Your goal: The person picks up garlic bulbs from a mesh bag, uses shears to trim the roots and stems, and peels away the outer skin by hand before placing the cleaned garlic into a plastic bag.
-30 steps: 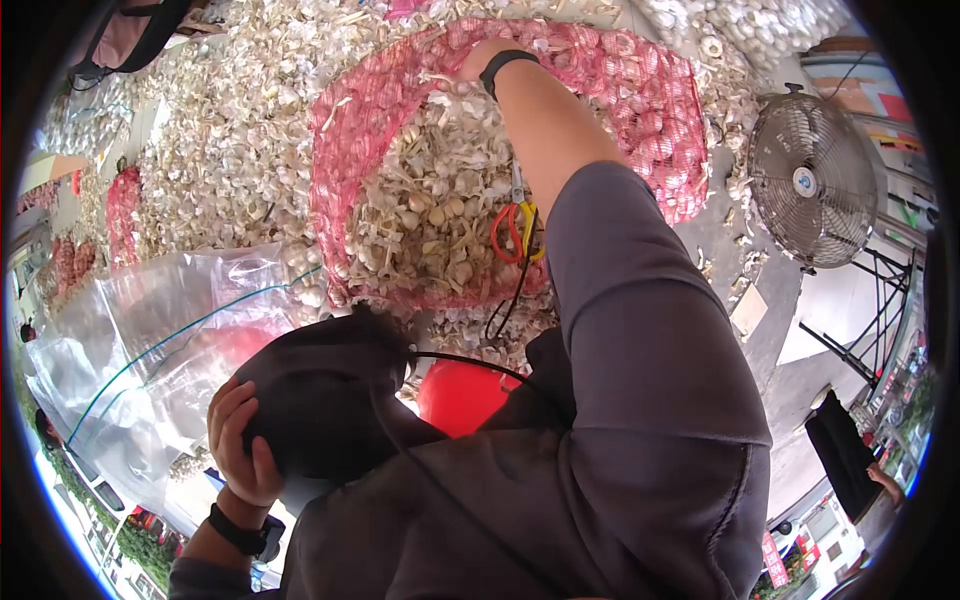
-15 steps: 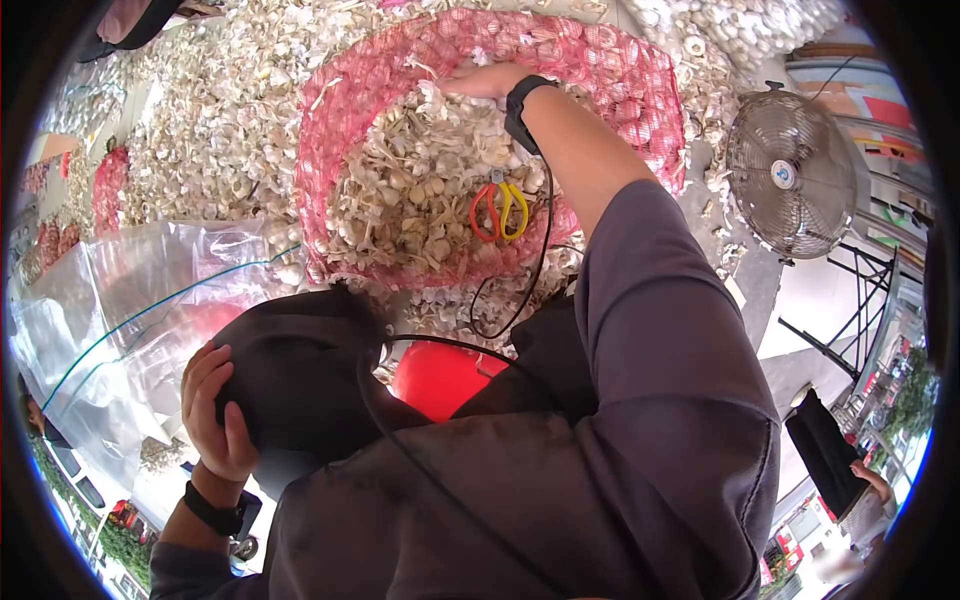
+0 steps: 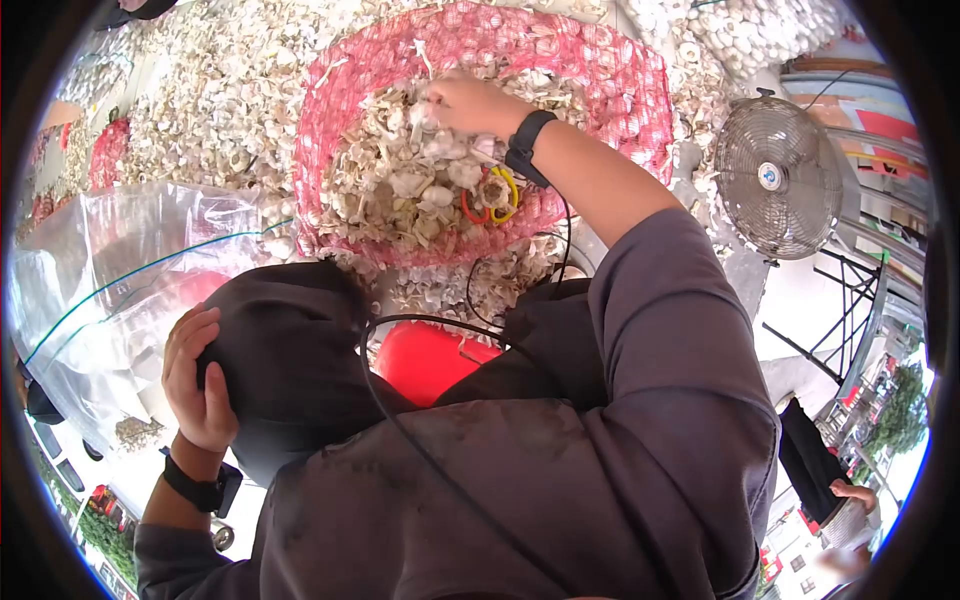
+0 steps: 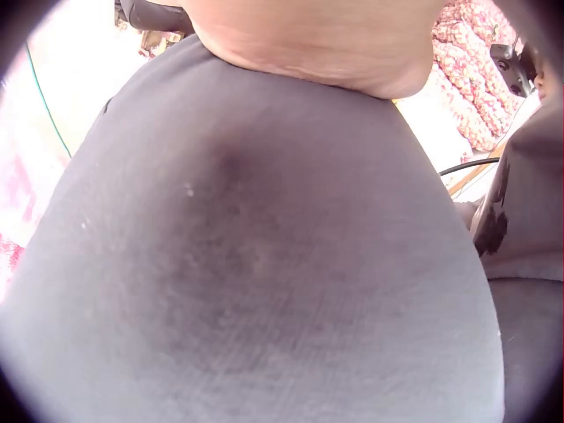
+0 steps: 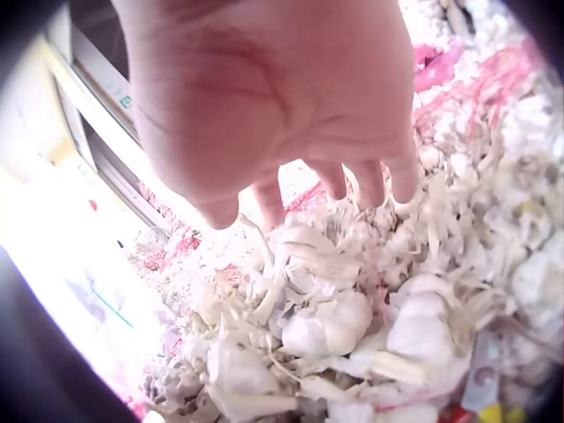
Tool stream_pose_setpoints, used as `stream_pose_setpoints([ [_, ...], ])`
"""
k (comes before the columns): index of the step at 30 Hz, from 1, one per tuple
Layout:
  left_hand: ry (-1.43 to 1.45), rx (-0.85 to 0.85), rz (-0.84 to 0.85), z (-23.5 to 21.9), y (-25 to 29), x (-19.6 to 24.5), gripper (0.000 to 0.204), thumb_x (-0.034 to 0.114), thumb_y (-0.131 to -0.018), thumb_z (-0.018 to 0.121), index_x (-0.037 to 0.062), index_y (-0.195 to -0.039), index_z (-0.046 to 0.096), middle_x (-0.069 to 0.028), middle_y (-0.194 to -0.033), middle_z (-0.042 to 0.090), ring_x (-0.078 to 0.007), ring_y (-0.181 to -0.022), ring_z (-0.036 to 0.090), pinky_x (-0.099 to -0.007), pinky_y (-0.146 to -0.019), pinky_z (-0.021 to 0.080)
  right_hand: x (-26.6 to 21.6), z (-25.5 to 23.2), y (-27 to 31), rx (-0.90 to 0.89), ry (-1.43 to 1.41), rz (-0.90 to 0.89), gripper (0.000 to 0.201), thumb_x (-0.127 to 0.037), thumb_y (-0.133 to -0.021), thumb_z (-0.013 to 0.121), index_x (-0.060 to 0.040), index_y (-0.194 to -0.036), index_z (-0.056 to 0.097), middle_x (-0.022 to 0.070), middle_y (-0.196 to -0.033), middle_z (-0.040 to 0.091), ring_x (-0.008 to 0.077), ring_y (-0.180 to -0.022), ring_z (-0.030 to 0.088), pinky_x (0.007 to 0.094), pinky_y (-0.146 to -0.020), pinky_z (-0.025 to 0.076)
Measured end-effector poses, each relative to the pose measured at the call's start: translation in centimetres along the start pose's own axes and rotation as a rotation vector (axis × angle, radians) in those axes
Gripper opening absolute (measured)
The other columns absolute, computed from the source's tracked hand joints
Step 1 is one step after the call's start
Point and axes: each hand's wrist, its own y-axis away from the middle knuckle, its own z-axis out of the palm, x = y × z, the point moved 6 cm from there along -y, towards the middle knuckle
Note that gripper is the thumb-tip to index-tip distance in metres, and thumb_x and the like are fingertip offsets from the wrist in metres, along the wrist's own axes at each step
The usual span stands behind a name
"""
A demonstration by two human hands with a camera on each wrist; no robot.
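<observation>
Here, right hand (image 3: 470, 102) loose-fingered, empty on garlic (image 3: 420, 190) inside the mesh rim (image 3: 590, 70); left hand (image 3: 195, 385) flat on knee (image 3: 290, 350).

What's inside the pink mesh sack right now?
The pink mesh sack holds a heap of garlic bulbs, with red and yellow scissor handles half buried. The right hand reaches into the heap. What lies deeper is covered.

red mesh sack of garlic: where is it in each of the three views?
Head: red mesh sack at top centre, open, with the right hand on its garlic.
Left wrist: the open sack is not in it; only filled red sacks at the top right corner.
Right wrist: red mesh at upper right, behind the fingers.
Shared landmark: the right hand, in the head and right wrist views.
</observation>
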Motion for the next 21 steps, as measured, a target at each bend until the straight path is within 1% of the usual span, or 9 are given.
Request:
stream_pose_setpoints([
  [3, 0.019, 0.023, -0.008, -0.3, 0.9, -0.1, 0.032, 0.019, -0.092, 0.045, -0.0058, -0.109, 0.057, -0.023, -0.119, 0.06, -0.0403, -0.116, 0.054, -0.0465, -0.101, 0.039, -0.9, -2.2, 3.0, -0.221, 0.255, 0.139, 0.029, -0.024, -0.087, 0.054, -0.0028, -0.1, 0.068, 0.014, -0.097, 0.069, 0.0273, -0.078, 0.066, 0.0428, -0.073, 0.052],
  [5, 0.024, 0.038, -0.011, -0.4, 1.3, -0.2, 0.031, 0.018, -0.091, 0.046, -0.0057, -0.108, 0.057, -0.0229, -0.119, 0.06, -0.0399, -0.116, 0.054, -0.046, -0.101, 0.039, 0.8, 3.0, 6.4, -0.695, 0.348, 0.21, 0.025, -0.018, -0.084, 0.053, -0.0002, -0.087, 0.07, 0.0154, -0.078, 0.069, 0.0287, -0.07, 0.066, 0.0445, -0.067, 0.052],
  [7, 0.046, 0.058, -0.012, -0.6, 1.4, -0.1, 0.031, 0.017, -0.091, 0.046, -0.0058, -0.108, 0.057, -0.0229, -0.119, 0.06, -0.0397, -0.115, 0.054, -0.0458, -0.101, 0.039, 0.4, 5.8, 11.2, -0.773, 0.13, 0.395, 0.026, -0.016, -0.082, 0.051, 0.0014, -0.085, 0.07, 0.0192, -0.084, 0.069, 0.0312, -0.074, 0.067, 0.0437, -0.068, 0.052],
  [8, 0.049, 0.061, -0.005, -0.5, 1.5, 0.0, 0.031, 0.016, -0.09, 0.046, -0.0061, -0.109, 0.058, -0.0228, -0.119, 0.06, -0.0393, -0.115, 0.055, -0.045, -0.101, 0.039, 0.4, 7.8, 12.2, -0.79, 0.203, 0.301, 0.026, -0.017, -0.082, 0.052, 0.0017, -0.084, 0.07, 0.0202, -0.083, 0.068, 0.033, -0.075, 0.067, 0.0443, -0.069, 0.053],
  [12, 0.048, 0.049, 0.024, -0.4, 1.3, 0.2, 0.031, 0.015, -0.089, 0.046, -0.0063, -0.109, 0.058, -0.0225, -0.119, 0.06, -0.0388, -0.115, 0.055, -0.0442, -0.102, 0.039, -0.1, 10.6, 14.0, -0.418, 0.133, 0.21, 0.027, -0.02, -0.084, 0.054, 0.0015, -0.082, 0.07, 0.0221, -0.083, 0.068, 0.0376, -0.079, 0.066, 0.047, -0.071, 0.052],
  [15, 0.052, 0.053, 0.025, -0.2, 1.3, 0.3, 0.031, 0.014, -0.088, 0.046, -0.0062, -0.108, 0.059, -0.0222, -0.119, 0.06, -0.0387, -0.115, 0.055, -0.0439, -0.102, 0.038, 0.5, 11.6, 13.4, -0.249, 0.068, 0.319, 0.028, -0.024, -0.084, 0.057, 0.0013, -0.081, 0.069, 0.0231, -0.084, 0.067, 0.0406, -0.081, 0.065, 0.0476, -0.074, 0.052],
  [16, 0.052, 0.058, 0.026, -0.1, 1.3, 0.4, 0.032, 0.014, -0.088, 0.046, -0.0061, -0.108, 0.059, -0.0221, -0.119, 0.06, -0.0386, -0.115, 0.054, -0.0439, -0.102, 0.038, 0.5, 11.2, 13.4, -0.081, 0.005, 0.312, 0.038, -0.03, -0.086, 0.053, 0.0031, -0.072, 0.065, 0.0197, -0.067, 0.064, 0.0374, -0.067, 0.063, 0.049, -0.066, 0.048],
  [19, 0.047, 0.058, 0.024, 0.0, 1.3, 0.6, 0.032, 0.014, -0.088, 0.046, -0.0059, -0.109, 0.059, -0.0217, -0.119, 0.06, -0.0382, -0.116, 0.054, -0.0439, -0.103, 0.038, 1.3, 13.2, 13.3, -0.22, -0.141, 0.617, 0.046, -0.035, -0.087, 0.06, 0.0101, -0.095, 0.064, 0.0227, -0.086, 0.067, 0.0357, -0.084, 0.067, 0.0427, -0.077, 0.052],
  [21, 0.046, 0.063, 0.021, 0.0, 1.3, 0.7, 0.032, 0.014, -0.088, 0.046, -0.0058, -0.109, 0.059, -0.0213, -0.119, 0.06, -0.0379, -0.116, 0.054, -0.0437, -0.103, 0.038, 6.3, 21.8, 10.5, -0.308, 0.346, 0.596, 0.059, -0.038, -0.086, 0.063, 0.0122, -0.117, 0.053, 0.0246, -0.104, 0.063, 0.0353, -0.093, 0.066, 0.0422, -0.081, 0.051],
])
